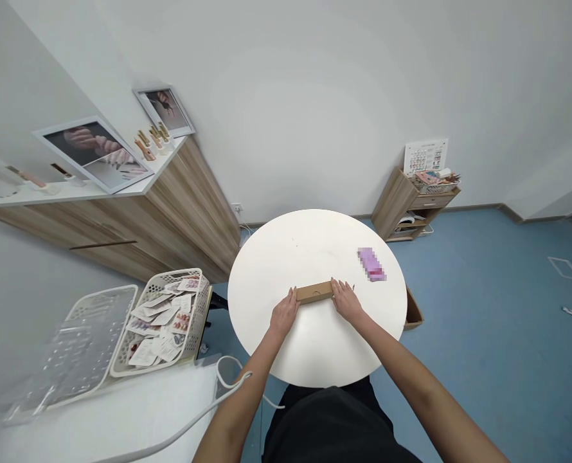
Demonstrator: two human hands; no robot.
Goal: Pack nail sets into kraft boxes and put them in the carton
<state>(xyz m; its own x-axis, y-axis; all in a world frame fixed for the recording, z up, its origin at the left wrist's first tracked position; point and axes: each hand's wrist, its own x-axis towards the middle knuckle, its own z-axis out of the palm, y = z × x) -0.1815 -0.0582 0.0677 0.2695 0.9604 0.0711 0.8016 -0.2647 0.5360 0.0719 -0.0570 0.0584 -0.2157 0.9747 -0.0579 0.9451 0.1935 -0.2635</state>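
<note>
A long, narrow brown cardboard box (314,293) lies on the round white table (310,347), in front of me. Its lid looks closed, with a small curved notch along the near edge. My left hand (285,313) grips the box's left end. At the other end, my right hand (346,301) holds the box with fingers against its corner. Both hands are closed about the ends, and their palms face the table. A pixelated purple item (371,264) lies on the table to the right of the box.
On the left, a white basket (200,315) holds many printed packets, beside another basket with clear plastic trays (86,347). A white cable (180,427) crosses near my left forearm. A wooden cabinet (194,212) and a small shelf unit (387,206) stand by the wall. An open cardboard box (414,312) sits beyond the table's right edge.
</note>
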